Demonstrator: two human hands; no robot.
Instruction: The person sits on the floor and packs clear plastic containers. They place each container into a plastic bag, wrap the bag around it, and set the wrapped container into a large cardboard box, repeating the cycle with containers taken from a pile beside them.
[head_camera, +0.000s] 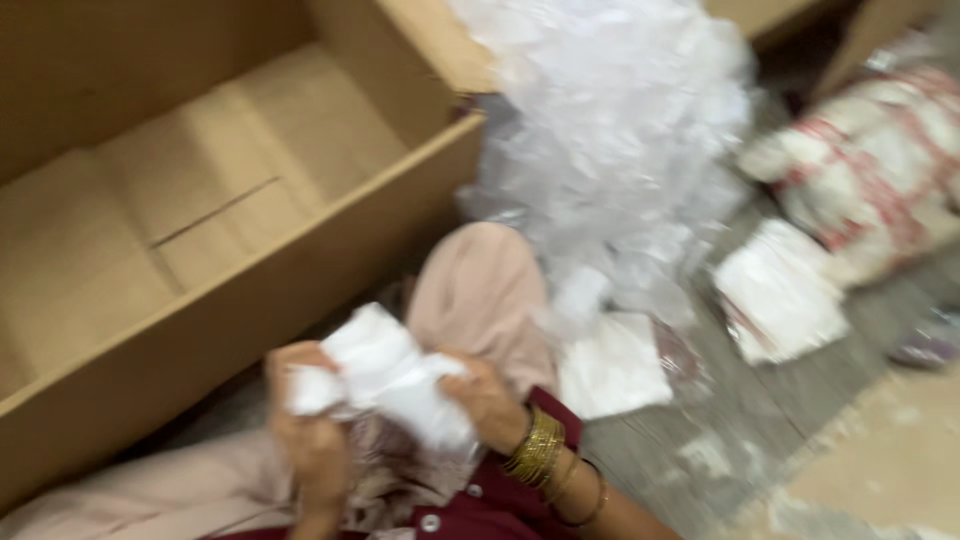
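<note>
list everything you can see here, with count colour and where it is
cardboard box: one, brown, open and empty, upper left on the floor
heap of plastic bags: one, clear whitish, top centre beside the box
white packets: two on the floor, one at centre, one further right
sack: one, white with red print, upper right, blurred
floor: grey boards, a tan patch at lower right
white bundle: one, crumpled, held between both hands at lower centre
bangles: several, gold, on the right wrist
knee: one, in pale pink cloth, centre
left hand: gripping the bundle's left side
right hand: gripping the bundle's right side
</note>
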